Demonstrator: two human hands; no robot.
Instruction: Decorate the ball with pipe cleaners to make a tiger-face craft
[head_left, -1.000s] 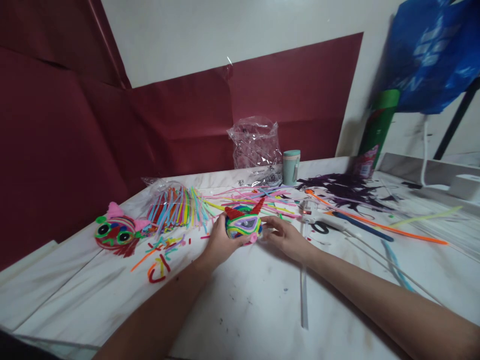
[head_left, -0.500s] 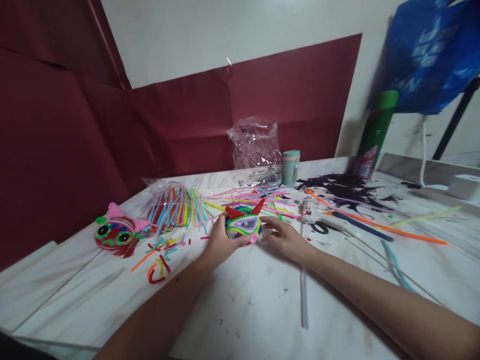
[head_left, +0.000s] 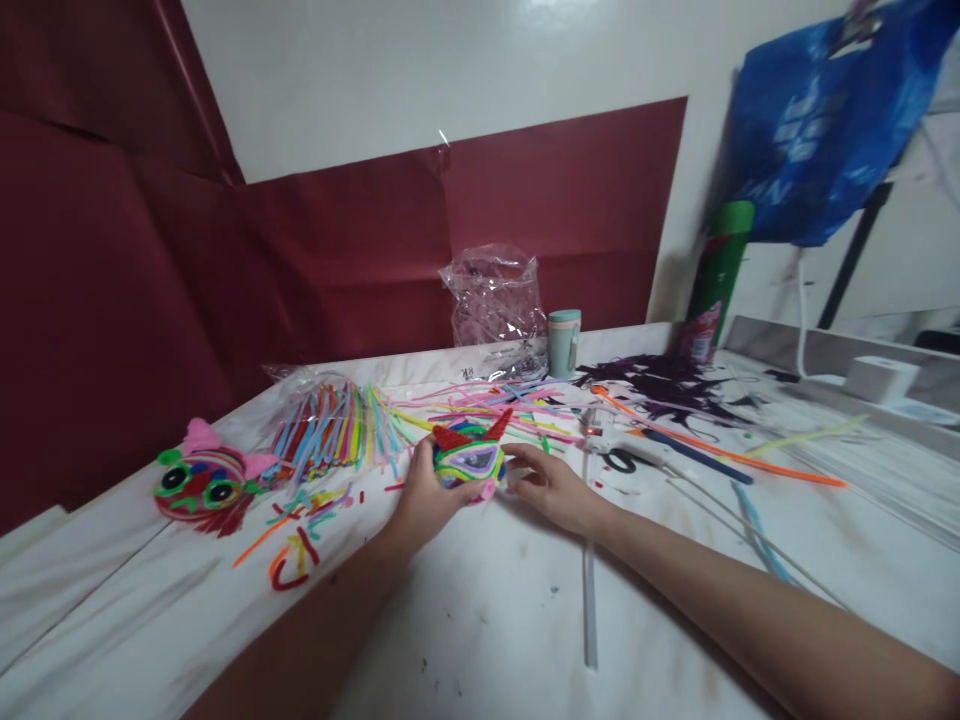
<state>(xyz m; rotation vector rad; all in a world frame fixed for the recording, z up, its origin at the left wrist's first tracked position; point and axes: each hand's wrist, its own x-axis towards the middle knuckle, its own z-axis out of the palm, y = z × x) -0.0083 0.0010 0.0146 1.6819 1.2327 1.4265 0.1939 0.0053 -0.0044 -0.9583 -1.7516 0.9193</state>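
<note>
My left hand (head_left: 420, 505) is wrapped round the left side of a small animal head made of coloured pipe cleaners (head_left: 471, 462), with red pointed ears, a purple-rimmed eye patch and a pink nose. Bent fingers of my right hand (head_left: 551, 488) touch its right edge, the thumb lower down. Whether they pinch some small piece there is too small to tell. A second pipe-cleaner animal head (head_left: 206, 482), with pink ears and green-ringed eyes, lies at the far left. Cut pipe-cleaner scraps (head_left: 304, 535) are scattered between it and my left hand.
Behind lie a bag of pipe cleaners (head_left: 330, 425), a crumpled clear bag (head_left: 495, 300) and a mint cup (head_left: 564, 345). On the right are a white glue gun (head_left: 637, 450), black scissor handles (head_left: 619, 461), purple shreds (head_left: 660, 385), a green spray can (head_left: 718, 275) and a white box (head_left: 881, 383).
The view has swung slightly to the right, so everything sits farther left in the picture. Both hands stay at the animal head in nearly the same hold.
</note>
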